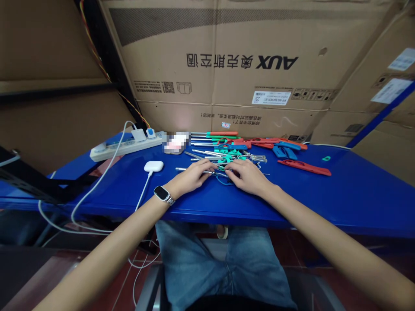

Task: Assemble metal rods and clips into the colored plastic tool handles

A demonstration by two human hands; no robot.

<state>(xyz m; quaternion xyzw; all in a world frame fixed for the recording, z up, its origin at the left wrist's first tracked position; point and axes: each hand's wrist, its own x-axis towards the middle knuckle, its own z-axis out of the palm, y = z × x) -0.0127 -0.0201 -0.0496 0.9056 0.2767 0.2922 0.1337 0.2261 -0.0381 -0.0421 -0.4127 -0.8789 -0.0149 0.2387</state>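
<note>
My left hand (196,176) is closed with thumb and fingers on a thin metal lighter tube (182,169) near the desk's front edge. Close beside it, my right hand (248,176) curls its fingers near the tube's other end; what they pinch is hidden. A blue loop-shaped piece (223,181) shows just below, between the hands. Directly beyond lie several metal tubes with green inner parts (228,152). Whole-looking stick lighters, including one with an orange handle (223,133), are lined up behind them.
Red handle shells (304,167) and blue shells (285,151) lie to the right, with a small green piece (326,158). At left are a white earbud case (153,166) on a cable, a power strip (126,147) and a blurred phone (177,143). A cardboard wall (214,43) stands behind.
</note>
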